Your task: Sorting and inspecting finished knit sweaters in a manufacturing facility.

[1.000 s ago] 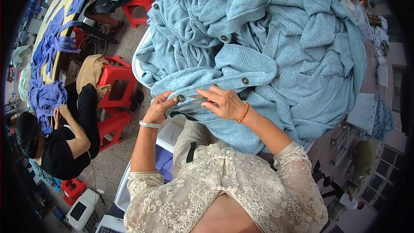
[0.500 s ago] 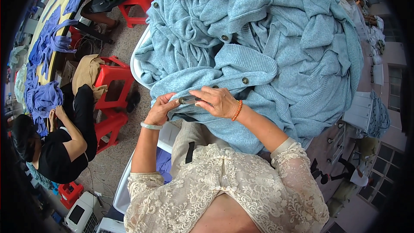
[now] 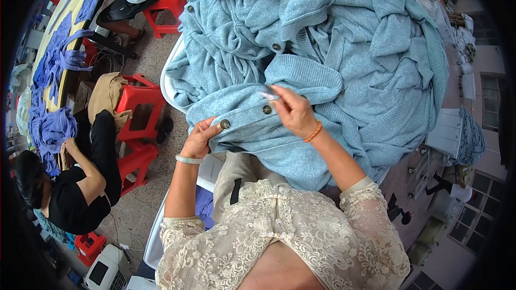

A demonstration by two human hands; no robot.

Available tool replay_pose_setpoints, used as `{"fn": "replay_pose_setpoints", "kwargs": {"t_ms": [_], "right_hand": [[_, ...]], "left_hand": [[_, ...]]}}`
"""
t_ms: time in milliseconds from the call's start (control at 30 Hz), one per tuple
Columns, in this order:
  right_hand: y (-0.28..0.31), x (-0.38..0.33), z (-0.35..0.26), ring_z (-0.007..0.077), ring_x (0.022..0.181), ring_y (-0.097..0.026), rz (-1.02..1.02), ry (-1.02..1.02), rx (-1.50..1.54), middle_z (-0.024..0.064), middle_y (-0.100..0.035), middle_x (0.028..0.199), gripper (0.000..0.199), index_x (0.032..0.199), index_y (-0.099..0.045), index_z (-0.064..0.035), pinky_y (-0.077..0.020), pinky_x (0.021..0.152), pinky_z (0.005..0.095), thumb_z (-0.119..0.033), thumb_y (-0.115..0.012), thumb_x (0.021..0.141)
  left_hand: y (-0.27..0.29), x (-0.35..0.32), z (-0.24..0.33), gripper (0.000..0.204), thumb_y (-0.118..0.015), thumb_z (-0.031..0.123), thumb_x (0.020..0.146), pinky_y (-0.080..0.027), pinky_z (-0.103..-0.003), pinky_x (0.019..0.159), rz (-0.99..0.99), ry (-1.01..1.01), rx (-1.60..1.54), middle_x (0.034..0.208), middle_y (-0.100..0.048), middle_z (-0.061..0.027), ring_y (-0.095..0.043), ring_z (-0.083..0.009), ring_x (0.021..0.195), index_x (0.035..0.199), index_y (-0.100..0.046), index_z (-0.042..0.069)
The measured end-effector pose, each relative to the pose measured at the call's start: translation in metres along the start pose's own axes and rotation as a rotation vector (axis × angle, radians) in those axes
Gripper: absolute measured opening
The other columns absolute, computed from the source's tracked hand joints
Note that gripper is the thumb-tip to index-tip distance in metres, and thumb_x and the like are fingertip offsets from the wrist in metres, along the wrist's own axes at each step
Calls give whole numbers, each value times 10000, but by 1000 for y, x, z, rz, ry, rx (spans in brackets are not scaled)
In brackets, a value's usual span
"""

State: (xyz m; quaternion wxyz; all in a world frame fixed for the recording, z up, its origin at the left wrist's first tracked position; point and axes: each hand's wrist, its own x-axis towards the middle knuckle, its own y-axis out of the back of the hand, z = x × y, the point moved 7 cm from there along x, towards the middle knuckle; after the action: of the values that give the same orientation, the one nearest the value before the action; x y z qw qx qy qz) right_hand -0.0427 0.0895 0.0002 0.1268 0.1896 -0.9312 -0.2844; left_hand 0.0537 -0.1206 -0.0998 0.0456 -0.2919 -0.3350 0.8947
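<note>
A big heap of light blue knitted cardigans with dark buttons lies in front of me. My left hand grips the buttoned edge of the nearest cardigan, thumb beside a dark button. My right hand, with an orange bead bracelet at the wrist, is raised above that edge and pinches a small pale tool whose kind I cannot tell. A second button sits just left of this hand.
To my left a person in black sits among red plastic stools at a table of purple garments. Another person sits on a red stool farther off. A white table edge borders the heap.
My right hand has lifted from the cardigan edge and moved up and right with the small tool. My left hand keeps its grip on the buttoned edge.
</note>
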Motion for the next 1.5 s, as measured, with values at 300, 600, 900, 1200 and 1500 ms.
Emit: {"fn": "replay_pose_setpoints", "kwargs": {"t_ms": [300, 600, 900, 1200, 1500], "right_hand": [[81, -53, 49, 262, 723, -628, 97, -239, -230, 118, -637, 833, 343, 1028, -580, -48, -493, 626, 336, -269, -697, 793], [70, -74, 51, 315, 848, -632, 11, -219, -209, 151, -636, 969, 381, 1090, -565, -11, -506, 713, 363, -260, -660, 819], [98, -79, 79, 107, 533, -423, 327, -469, -65, 47, -501, 587, 260, 914, -601, 10, -381, 495, 292, -226, -670, 829], [99, -71, 72, 327, 735, -605, 149, -399, -248, 185, -623, 837, 407, 1116, -552, 13, -478, 672, 370, -283, -634, 849], [100, -90, 75, 319, 858, -614, 102, -413, -123, 197, -616, 1000, 425, 1193, -509, 20, -486, 749, 366, -253, -587, 876]], "left_hand": [[-33, -19, 59, 230, -601, 73, 769, -393, -382, 860, 416, -443, 1447, 989, -569, -151, -500, -326, 969, 993, -589, 20], [-90, 61, 21, 372, -738, 164, 668, -401, -408, 862, 117, -385, 1471, 997, -606, -138, -518, -322, 974, 997, -622, 36], [-58, 67, 8, 235, -666, 115, 736, -442, -282, 671, 0, -193, 1085, 772, -604, -111, -542, -170, 698, 912, -605, -28], [-120, 63, 24, 398, -647, 125, 735, -387, -409, 861, 110, -505, 1511, 1070, -578, -133, -503, -320, 1011, 1118, -563, 56], [-152, 148, -28, 504, -705, 228, 684, -421, -441, 865, -52, -220, 1533, 1050, -620, -179, -557, -350, 1000, 1130, -569, 37]]}}
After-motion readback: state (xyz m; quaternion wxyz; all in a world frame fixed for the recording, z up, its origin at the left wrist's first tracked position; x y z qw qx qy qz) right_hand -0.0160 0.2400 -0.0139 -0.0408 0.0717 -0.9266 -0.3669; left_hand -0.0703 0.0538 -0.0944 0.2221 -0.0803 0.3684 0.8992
